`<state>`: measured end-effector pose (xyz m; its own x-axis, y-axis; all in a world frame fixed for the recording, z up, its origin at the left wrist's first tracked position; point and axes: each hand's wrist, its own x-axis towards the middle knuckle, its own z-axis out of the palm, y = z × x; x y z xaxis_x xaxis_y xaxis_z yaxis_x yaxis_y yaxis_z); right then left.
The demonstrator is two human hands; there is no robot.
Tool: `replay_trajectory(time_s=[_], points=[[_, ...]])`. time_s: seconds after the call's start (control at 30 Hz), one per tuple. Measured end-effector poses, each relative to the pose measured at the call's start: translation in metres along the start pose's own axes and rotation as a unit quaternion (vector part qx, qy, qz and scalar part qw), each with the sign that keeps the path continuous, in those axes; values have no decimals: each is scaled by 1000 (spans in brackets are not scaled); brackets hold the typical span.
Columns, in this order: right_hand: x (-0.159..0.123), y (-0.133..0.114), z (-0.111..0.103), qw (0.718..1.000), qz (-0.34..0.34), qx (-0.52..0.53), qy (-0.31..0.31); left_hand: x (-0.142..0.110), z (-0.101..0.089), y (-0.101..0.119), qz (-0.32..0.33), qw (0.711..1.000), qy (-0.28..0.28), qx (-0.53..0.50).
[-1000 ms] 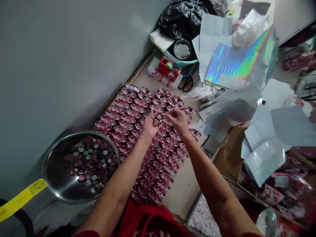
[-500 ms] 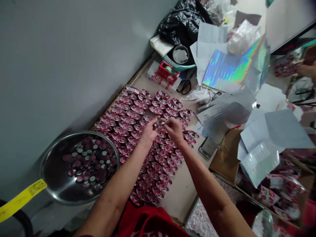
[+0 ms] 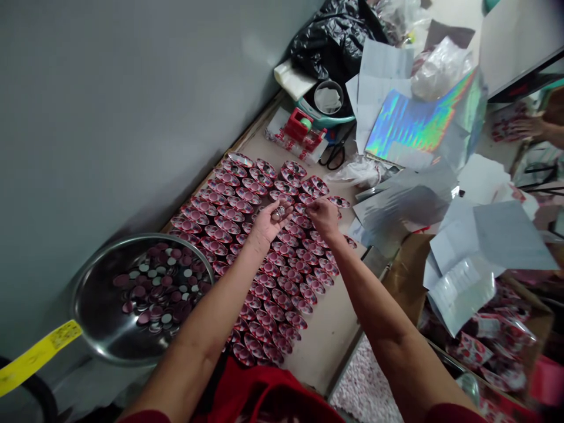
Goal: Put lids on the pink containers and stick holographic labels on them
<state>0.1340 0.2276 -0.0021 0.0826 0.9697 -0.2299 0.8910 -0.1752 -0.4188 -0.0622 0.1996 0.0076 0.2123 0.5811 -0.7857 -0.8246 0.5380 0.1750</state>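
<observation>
Rows of red-and-pink round badges [image 3: 247, 205] cover a beige table [image 3: 326, 335]. Above the badges, my left hand [image 3: 267, 222] is cupped palm up and holds a small stack of silvery discs [image 3: 279, 212]. My right hand [image 3: 324, 214] hovers just right of it, fingers pinched low over a badge near the rows' right edge; whether something is pinched I cannot tell. A steel bowl [image 3: 101, 329] at the left holds several maroon and white discs [image 3: 161, 285].
A grey wall runs along the left. At the back stand a red tape dispenser [image 3: 299, 124], scissors [image 3: 335, 154], a black bag [image 3: 335, 35] and holographic sheets [image 3: 414, 123]. Silver pouches [image 3: 467, 247] pile at the right. Another person's hand [image 3: 531, 125] shows far right.
My right hand has drawn away from the stack in my left hand and dropped toward the badges at the right. The view has shifted slightly.
</observation>
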Motion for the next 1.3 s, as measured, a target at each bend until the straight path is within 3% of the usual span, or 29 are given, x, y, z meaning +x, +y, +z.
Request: replay_trajectory(time_s=[0.13, 0.27, 0.5, 0.6, 0.7, 0.77, 0.93, 1.07, 1.17, 1.3], points=[[13, -6, 1, 992, 21, -117, -49, 2, 1, 3, -19, 1000, -9, 6], [30, -5, -4, 978, 67, -166, -108, 14, -5, 8, -18, 999, -26, 9], [18, -26, -19, 985, 43, -141, -94, 10, -13, 7, 12, 995, -76, 63], [1, -40, -18, 997, -54, -11, -55, 6, -17, 8, 22, 989, -100, 107], [-10, -54, -11, 971, -205, 82, -88, 5, -20, 12, 28, 980, -123, 156], [-12, -63, -5, 960, -241, 91, -105, 3, -20, 19, 26, 972, -133, 192], [-3, -91, 11, 964, -236, 49, -116, -1, -24, 48, 5, 950, -132, 282], [14, -115, 27, 972, -179, 51, -141, -3, -34, 80, -21, 950, -122, 285], [39, -132, 36, 989, -110, 62, -81, -6, -39, 111, 1, 966, -68, 250], [74, -155, 42, 994, -87, -44, -44, -9, -38, 152, 57, 977, 18, 203]])
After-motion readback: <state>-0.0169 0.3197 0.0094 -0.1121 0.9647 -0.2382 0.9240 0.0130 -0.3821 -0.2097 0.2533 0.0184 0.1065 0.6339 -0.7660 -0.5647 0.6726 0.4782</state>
